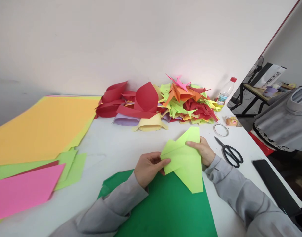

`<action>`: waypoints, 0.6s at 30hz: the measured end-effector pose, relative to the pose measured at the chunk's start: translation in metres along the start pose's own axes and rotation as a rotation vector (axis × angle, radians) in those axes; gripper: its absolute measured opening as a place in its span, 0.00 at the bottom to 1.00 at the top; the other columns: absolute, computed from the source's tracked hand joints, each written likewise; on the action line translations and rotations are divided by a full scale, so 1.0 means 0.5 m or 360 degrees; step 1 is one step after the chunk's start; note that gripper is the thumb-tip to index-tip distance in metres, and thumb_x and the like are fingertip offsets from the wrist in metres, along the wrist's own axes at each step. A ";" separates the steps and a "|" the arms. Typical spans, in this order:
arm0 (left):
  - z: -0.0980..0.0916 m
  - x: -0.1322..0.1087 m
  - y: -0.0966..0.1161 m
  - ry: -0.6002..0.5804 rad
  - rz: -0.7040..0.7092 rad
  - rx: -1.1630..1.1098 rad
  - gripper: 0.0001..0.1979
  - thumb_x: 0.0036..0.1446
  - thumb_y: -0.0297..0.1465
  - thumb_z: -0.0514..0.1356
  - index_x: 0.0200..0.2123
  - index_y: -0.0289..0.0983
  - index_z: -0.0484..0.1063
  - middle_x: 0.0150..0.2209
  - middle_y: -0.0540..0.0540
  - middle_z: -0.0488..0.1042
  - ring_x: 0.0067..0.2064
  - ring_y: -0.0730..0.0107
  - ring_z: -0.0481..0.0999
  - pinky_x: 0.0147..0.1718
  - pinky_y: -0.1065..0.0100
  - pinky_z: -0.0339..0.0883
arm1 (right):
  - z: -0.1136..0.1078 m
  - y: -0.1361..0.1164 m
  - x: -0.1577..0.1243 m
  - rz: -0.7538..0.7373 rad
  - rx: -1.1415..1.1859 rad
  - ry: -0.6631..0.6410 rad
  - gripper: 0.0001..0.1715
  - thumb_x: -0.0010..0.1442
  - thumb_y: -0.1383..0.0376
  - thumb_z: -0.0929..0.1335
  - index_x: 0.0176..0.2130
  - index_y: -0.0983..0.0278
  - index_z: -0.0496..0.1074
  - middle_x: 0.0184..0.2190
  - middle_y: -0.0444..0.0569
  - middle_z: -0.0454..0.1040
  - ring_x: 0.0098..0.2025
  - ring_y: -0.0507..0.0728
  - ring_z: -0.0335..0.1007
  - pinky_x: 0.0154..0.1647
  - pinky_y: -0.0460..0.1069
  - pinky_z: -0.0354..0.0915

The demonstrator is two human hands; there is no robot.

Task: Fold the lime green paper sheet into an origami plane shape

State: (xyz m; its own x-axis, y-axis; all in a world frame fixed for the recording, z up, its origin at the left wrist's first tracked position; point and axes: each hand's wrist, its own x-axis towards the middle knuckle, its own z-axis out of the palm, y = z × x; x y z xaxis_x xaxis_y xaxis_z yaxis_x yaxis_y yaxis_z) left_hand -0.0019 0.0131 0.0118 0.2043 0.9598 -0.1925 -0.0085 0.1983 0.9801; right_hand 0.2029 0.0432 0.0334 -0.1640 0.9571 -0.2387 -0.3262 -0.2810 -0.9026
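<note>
A folded sheet of light green paper, shaped like a paper plane with two wide wings, is held up between both hands. My left hand pinches its narrow end, thumb on top and the other fingers curled beneath. On the other side, my right hand grips the upper edge, its thumb lying flat on the paper and its fingers hidden behind. Below the folded paper lies a dark green sheet on the white table.
Folded paper shapes and curled red paper are heaped along the wall. Scissors, a tape roll, a wrapped snack, a bottle and a black flat object sit right. Orange sheets and pink paper lie left.
</note>
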 end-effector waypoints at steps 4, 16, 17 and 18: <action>0.000 0.003 -0.006 0.0200 0.0052 -0.0182 0.19 0.37 0.42 0.72 0.25 0.33 0.75 0.19 0.51 0.74 0.18 0.73 0.71 0.17 0.72 0.70 | -0.004 0.001 0.006 -0.0063 0.0093 -0.0124 0.28 0.41 0.60 0.78 0.42 0.65 0.74 0.36 0.51 0.80 0.35 0.59 0.77 0.40 0.53 0.71; 0.015 0.007 0.005 0.0486 0.0038 -0.0882 0.29 0.30 0.37 0.76 0.37 0.33 0.73 0.34 0.44 0.81 0.33 0.60 0.81 0.28 0.67 0.78 | 0.027 0.045 -0.021 0.0086 0.0564 -0.0474 0.44 0.50 0.34 0.64 0.50 0.64 0.70 0.47 0.56 0.76 0.47 0.62 0.72 0.46 0.58 0.68; 0.018 0.004 0.004 0.0475 0.0056 -0.0881 0.29 0.31 0.37 0.75 0.38 0.33 0.73 0.35 0.44 0.81 0.34 0.59 0.81 0.29 0.65 0.78 | 0.039 0.054 -0.029 0.0053 0.0449 -0.0494 0.40 0.48 0.38 0.69 0.47 0.65 0.72 0.43 0.56 0.77 0.46 0.63 0.73 0.45 0.57 0.68; 0.022 0.000 0.003 0.0449 0.0062 -0.0854 0.28 0.32 0.37 0.75 0.38 0.33 0.73 0.36 0.43 0.81 0.35 0.57 0.81 0.30 0.64 0.79 | 0.052 0.062 -0.037 -0.0009 0.0289 -0.0499 0.34 0.46 0.45 0.74 0.45 0.65 0.73 0.42 0.54 0.78 0.45 0.62 0.73 0.45 0.56 0.68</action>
State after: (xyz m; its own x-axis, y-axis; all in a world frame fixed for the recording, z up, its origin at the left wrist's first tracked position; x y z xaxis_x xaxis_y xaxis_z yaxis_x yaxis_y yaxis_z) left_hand 0.0088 0.0110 0.0138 -0.0729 0.9695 -0.2341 -0.5182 0.1638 0.8394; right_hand 0.1717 0.0150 0.0190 -0.4303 0.8985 -0.0869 -0.4831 -0.3106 -0.8186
